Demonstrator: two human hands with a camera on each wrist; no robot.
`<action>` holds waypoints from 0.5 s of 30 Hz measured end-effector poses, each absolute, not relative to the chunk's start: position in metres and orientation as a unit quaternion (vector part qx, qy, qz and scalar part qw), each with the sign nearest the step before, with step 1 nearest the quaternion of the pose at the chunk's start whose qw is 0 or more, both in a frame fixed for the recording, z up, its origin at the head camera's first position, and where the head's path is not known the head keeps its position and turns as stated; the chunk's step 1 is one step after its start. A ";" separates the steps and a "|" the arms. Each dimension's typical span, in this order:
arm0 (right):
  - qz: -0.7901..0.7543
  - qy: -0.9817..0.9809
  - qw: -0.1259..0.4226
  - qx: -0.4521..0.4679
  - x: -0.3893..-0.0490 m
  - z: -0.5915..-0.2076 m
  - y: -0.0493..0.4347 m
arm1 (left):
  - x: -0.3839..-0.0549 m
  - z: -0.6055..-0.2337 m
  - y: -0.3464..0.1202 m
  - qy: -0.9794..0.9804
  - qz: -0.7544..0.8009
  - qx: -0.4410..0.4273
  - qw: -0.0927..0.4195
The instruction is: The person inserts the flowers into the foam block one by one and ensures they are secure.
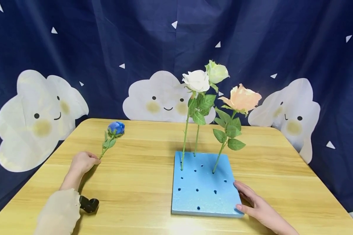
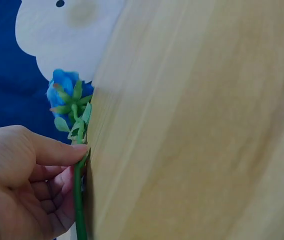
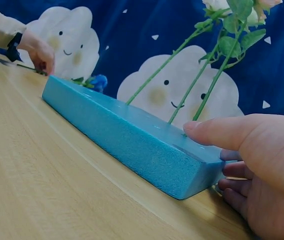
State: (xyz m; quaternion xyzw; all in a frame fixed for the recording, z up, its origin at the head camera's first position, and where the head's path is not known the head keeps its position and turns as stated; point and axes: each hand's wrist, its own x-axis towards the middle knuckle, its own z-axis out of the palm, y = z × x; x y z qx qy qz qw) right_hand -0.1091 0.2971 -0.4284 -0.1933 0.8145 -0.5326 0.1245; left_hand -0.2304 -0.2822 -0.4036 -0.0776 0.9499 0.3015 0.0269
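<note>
A blue rose (image 1: 116,127) lies on the wooden table at the left. My left hand (image 1: 91,159) grips the lower end of its green stem; in the left wrist view the fingers (image 2: 57,152) curl round the stem (image 2: 77,200) below the bloom (image 2: 64,90). A blue foam block (image 1: 204,195) with several holes lies flat at the centre. A white rose (image 1: 196,80), a pale green rose (image 1: 216,72) and a peach rose (image 1: 243,98) stand in it. My right hand (image 1: 241,195) rests on the block's (image 3: 132,135) right front corner, thumb (image 3: 217,131) on top, fingers along its side.
The wooden table (image 1: 141,202) has rounded far corners, and its edges run close on the left and right. A dark blue curtain with white clouds (image 1: 161,94) hangs behind it. A black wrist camera (image 1: 89,204) sits at my left sleeve.
</note>
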 end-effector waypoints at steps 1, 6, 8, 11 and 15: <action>-0.534 0.814 0.125 -0.193 -0.109 -0.429 0.297 | -0.230 -0.404 -0.282 0.951 0.300 -0.075 0.029; -0.535 0.814 0.127 -0.189 -0.109 -0.429 0.297 | -0.231 -0.401 -0.281 0.944 0.315 -0.075 0.062; -0.533 0.816 0.128 -0.186 -0.108 -0.428 0.297 | -0.231 -0.401 -0.280 0.940 0.326 -0.077 0.071; -0.531 0.817 0.133 -0.182 -0.108 -0.428 0.297 | -0.229 -0.402 -0.279 0.927 0.359 -0.086 0.073; -0.535 0.814 0.137 -0.180 -0.108 -0.427 0.297 | -0.229 -0.405 -0.274 0.899 0.426 -0.094 0.048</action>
